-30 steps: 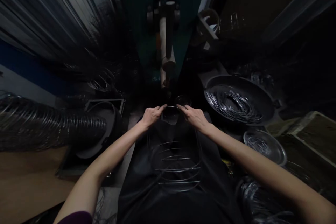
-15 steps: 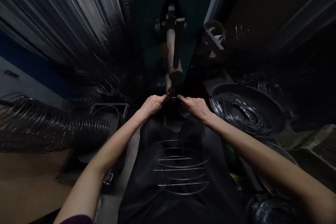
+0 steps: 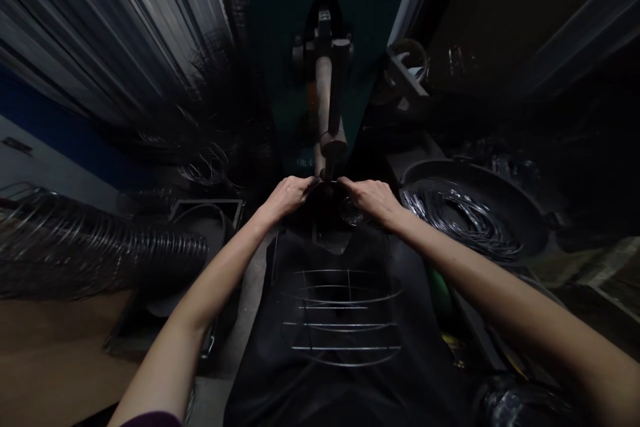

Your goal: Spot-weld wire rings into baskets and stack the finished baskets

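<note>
My left hand (image 3: 289, 196) and my right hand (image 3: 373, 199) reach forward side by side, fingers pinched on the top edge of a thin wire frame (image 3: 345, 310). Its rings and crossbars hang down over the dark cloth on my lap. Both sets of fingertips meet just under the lower tip of a tall machine arm (image 3: 327, 113), which comes down from a dark head above. The wire between my fingers is faint in the dim light.
A large dark pan (image 3: 475, 213) holding several loose wire rings sits at the right. A long bundle of wire rings (image 3: 100, 253) lies at the left beside a dark bin. Corrugated metal sheet rises at the upper left.
Both hands have moved forward and up toward the machine arm's tip, carrying the wire frame's top edge with them. The view has tilted slightly.
</note>
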Demonstrator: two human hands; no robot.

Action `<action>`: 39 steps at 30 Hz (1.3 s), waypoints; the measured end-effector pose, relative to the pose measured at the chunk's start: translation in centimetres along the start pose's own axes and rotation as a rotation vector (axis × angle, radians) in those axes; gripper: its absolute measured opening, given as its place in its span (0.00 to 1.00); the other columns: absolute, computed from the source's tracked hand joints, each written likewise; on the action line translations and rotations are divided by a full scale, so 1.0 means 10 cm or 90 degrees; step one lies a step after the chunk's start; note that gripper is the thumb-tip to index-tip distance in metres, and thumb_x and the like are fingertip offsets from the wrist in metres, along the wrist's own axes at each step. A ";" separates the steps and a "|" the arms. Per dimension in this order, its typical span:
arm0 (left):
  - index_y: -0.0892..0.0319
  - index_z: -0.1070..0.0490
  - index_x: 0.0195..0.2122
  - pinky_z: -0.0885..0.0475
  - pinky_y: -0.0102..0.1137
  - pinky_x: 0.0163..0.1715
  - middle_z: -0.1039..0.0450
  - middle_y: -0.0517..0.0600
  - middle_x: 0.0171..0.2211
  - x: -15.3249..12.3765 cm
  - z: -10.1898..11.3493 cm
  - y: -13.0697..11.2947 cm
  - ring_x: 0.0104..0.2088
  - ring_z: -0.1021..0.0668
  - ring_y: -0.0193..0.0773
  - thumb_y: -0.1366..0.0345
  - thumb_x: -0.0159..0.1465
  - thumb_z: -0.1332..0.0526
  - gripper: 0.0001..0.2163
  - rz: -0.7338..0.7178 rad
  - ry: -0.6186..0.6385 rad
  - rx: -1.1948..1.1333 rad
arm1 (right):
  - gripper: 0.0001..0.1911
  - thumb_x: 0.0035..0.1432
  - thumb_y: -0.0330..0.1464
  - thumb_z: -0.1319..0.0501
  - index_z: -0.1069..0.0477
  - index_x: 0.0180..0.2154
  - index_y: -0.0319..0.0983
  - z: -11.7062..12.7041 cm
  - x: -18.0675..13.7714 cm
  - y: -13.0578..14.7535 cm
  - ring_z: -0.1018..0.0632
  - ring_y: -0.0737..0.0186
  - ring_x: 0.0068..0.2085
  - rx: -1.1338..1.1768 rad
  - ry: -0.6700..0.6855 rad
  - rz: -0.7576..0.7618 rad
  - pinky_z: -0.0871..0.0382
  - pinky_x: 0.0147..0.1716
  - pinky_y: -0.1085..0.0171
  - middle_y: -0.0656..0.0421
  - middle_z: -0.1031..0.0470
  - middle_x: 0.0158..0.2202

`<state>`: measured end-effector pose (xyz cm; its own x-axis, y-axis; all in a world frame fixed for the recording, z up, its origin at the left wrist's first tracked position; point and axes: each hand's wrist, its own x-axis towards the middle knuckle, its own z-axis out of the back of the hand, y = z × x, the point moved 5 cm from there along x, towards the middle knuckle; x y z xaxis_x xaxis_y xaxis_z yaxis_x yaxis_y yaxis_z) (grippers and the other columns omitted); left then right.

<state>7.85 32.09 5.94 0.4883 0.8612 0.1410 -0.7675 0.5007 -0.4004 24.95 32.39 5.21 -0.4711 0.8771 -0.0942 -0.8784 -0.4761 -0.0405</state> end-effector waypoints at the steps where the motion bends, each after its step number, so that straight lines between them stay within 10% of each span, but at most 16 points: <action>1: 0.61 0.29 0.35 0.45 0.25 0.24 0.28 0.49 0.26 0.01 0.00 0.00 0.24 0.30 0.31 0.66 0.65 0.49 0.11 0.000 -0.001 0.002 | 0.23 0.62 0.29 0.53 0.42 0.58 0.47 0.00 0.00 0.00 0.23 0.54 0.33 0.003 0.000 -0.001 0.40 0.27 0.65 0.52 0.24 0.35; 39: 0.58 0.29 0.33 0.45 0.28 0.23 0.32 0.48 0.21 -0.09 0.00 0.09 0.20 0.31 0.34 0.58 0.67 0.52 0.15 0.094 -0.031 -0.038 | 0.17 0.66 0.39 0.54 0.29 0.38 0.40 -0.03 -0.05 -0.22 0.24 0.59 0.34 0.247 -0.026 -0.052 0.42 0.30 0.67 0.55 0.24 0.34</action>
<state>6.75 31.75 5.47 0.3503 0.9289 0.1201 -0.8024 0.3638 -0.4731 27.13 32.98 5.08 -0.3947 0.9164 -0.0664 -0.8744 -0.3524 0.3336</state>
